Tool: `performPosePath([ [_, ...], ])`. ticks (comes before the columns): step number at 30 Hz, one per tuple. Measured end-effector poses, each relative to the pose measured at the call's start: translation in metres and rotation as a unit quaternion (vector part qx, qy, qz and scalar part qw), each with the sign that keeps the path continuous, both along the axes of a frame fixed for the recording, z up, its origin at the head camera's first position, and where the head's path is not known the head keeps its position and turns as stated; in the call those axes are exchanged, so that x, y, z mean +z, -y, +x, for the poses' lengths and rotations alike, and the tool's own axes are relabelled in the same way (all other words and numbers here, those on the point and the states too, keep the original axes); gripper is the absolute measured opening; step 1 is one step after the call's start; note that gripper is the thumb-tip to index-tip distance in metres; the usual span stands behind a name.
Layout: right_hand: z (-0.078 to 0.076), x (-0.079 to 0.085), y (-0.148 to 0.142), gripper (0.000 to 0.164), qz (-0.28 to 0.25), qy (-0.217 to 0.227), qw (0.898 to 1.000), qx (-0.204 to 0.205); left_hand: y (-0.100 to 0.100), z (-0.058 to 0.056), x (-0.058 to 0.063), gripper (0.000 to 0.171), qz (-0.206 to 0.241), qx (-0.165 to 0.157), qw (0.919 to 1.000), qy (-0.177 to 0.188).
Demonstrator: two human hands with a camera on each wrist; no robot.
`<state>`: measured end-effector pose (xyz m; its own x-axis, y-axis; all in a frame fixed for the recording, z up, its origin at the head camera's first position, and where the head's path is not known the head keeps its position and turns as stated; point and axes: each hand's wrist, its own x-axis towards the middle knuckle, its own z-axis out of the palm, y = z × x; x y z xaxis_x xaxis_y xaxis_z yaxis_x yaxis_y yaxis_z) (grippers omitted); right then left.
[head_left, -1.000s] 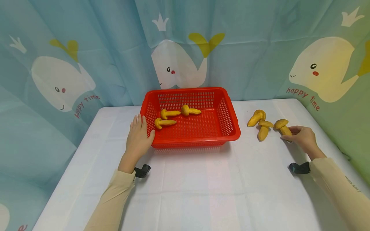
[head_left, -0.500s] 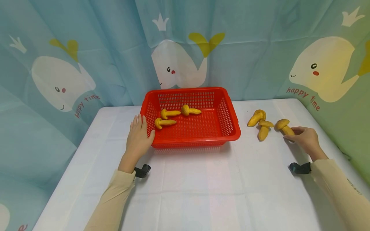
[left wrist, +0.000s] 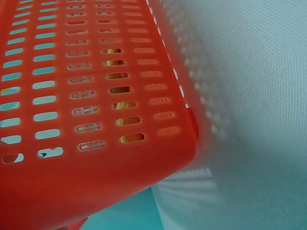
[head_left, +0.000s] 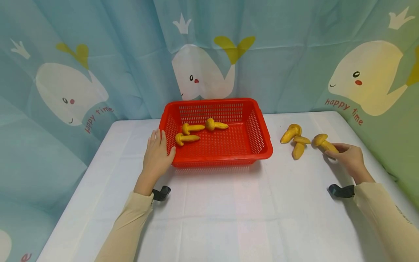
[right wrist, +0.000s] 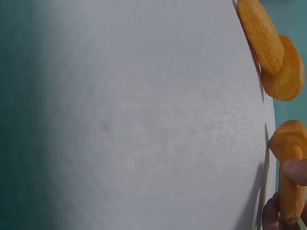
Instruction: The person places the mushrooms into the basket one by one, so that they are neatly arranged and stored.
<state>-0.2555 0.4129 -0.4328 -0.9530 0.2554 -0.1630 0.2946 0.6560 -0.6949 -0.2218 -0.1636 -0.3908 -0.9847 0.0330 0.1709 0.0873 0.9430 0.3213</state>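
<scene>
Three yellow mushrooms (head_left: 190,138) lie in the red basket (head_left: 222,158), left hand (head_left: 156,157) straight-fingered at its rim; outside remain two mushrooms (head_left: 298,148) on the table (head_left: 248,207) and one mushroom (head_left: 320,141) right hand (head_left: 351,159) pinches, perhaps lifted.

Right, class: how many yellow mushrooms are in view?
6: three mushrooms in the red plastic basket, two mushrooms on the white tablecloth, one mushroom pinched by the right hand.

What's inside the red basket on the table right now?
Three yellow mushrooms lie inside the red basket, towards the person's left. Whatever is directly under them is covered, and the head view hides the inner side of the near wall.
</scene>
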Motion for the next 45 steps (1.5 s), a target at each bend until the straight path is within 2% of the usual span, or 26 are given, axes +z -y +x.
performPosePath([
  [7,-0.001,-0.002,-0.002,0.074,-0.008,-0.003,1.0,-0.007,0.0,0.0,0.001,0.069,0.002,-0.004,1.0,-0.003],
  [12,-0.001,-0.005,-0.004,0.074,-0.04,-0.021,0.999,-0.022,0.0,0.0,0.0,0.069,-0.002,-0.005,1.0,-0.007],
  [16,-0.002,-0.007,-0.005,0.059,-0.067,-0.039,0.996,-0.034,0.0,0.0,0.0,0.069,-0.002,-0.004,1.0,-0.005],
  [19,-0.003,-0.007,-0.005,0.061,-0.066,-0.04,0.996,-0.038,0.0,0.0,0.0,0.069,-0.002,-0.004,1.0,-0.002],
  [21,-0.005,-0.007,-0.004,0.072,-0.06,-0.039,0.997,-0.038,0.0,0.0,0.001,0.069,-0.002,-0.004,1.0,-0.001],
  [23,-0.007,-0.007,-0.004,0.073,-0.056,-0.04,0.997,-0.033,0.0,0.0,0.001,0.069,-0.004,-0.005,1.0,0.0],
  [28,-0.01,-0.006,-0.004,0.045,-0.062,-0.062,0.996,-0.018,0.0,0.0,0.001,0.069,-0.006,-0.006,1.0,-0.004],
  [31,-0.011,-0.004,-0.003,0.039,-0.064,-0.076,0.995,-0.014,0.0,0.0,0.001,0.069,-0.005,-0.007,1.0,-0.004],
  [37,-0.01,-0.002,-0.001,0.042,-0.064,-0.088,0.994,-0.009,0.0,0.001,0.0,0.069,-0.004,-0.007,0.9999,-0.009],
  [45,-0.009,0.0,-0.001,0.064,-0.024,-0.082,0.996,-0.009,0.0,0.001,0.0,0.069,-0.003,-0.006,0.9999,-0.009],
])
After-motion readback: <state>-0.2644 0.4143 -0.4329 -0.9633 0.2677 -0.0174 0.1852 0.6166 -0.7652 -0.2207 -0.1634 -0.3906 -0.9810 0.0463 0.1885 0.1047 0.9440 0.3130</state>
